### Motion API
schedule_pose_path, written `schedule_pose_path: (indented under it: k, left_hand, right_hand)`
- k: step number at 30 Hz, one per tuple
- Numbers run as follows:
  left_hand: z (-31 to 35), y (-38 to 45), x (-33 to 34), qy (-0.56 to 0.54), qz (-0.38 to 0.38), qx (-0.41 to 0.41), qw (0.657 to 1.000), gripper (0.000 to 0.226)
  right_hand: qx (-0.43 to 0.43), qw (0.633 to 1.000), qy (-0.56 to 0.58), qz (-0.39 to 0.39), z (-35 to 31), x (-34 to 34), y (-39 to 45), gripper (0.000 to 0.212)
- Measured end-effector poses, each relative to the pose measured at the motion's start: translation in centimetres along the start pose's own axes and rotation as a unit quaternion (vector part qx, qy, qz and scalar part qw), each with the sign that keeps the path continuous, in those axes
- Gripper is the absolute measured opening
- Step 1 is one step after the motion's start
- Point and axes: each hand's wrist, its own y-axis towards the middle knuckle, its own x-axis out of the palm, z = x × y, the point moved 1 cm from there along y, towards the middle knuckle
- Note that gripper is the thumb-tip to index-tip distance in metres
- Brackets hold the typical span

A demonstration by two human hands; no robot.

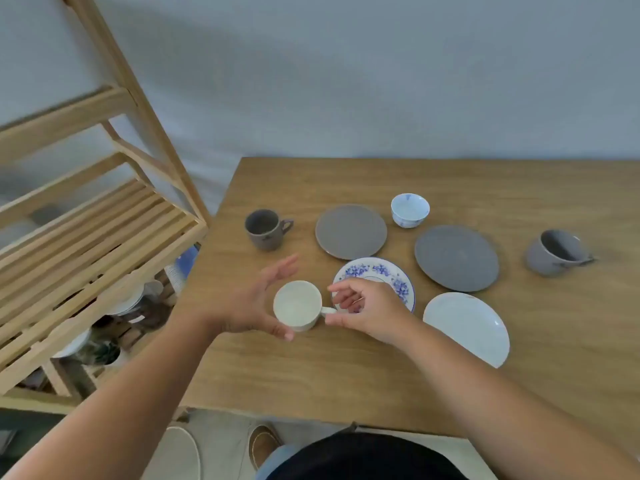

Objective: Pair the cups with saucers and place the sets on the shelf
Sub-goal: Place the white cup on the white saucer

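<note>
Now the right hand [369,311] pinches the handle of the white cup [298,305], held upright near the table's [346,375] front left, while the left hand [256,303] cups its side with fingers spread open. Just right lies the blue saucer [381,271], partly behind the right hand; the white saucer [467,327] sits further right. The shelf [104,230] stands left.

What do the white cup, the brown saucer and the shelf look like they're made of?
White cup: likely glazed ceramic; smooth, pale, faintly glossy inside. Brown saucer: probably matte stoneware; flat, dull, no glare. Shelf: light unpainted wood; visible grain and slats.
</note>
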Motion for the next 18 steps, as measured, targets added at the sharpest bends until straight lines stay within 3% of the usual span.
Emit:
schedule_pose_path:
  k: [3,7,15,18]
  left_hand:
    - [-0.8,0.2,0.9,-0.031,0.035,-0.018,0.999,0.129]
    - [-1.8,0.5,1.5,-0.077,0.095,-0.029,0.992,0.110]
    - [-1.8,0.7,1.1,-0.220,0.060,-0.049,0.972,0.103]
    - [-0.2,2.0,1.7,-0.225,0.040,-0.039,0.973,0.087]
  right_hand:
    - [0.000,1.000,-0.021,0.007,-0.3,0.6,0.0,0.037]
    - [0.003,0.999,-0.043,0.031,-0.8,1.3,0.2,0.013]
    - [0.060,0.989,0.130,0.032,-1.2,0.4,0.2,0.007]
    - [0.071,0.978,0.184,0.061,-0.5,-1.6,-0.6,0.007]
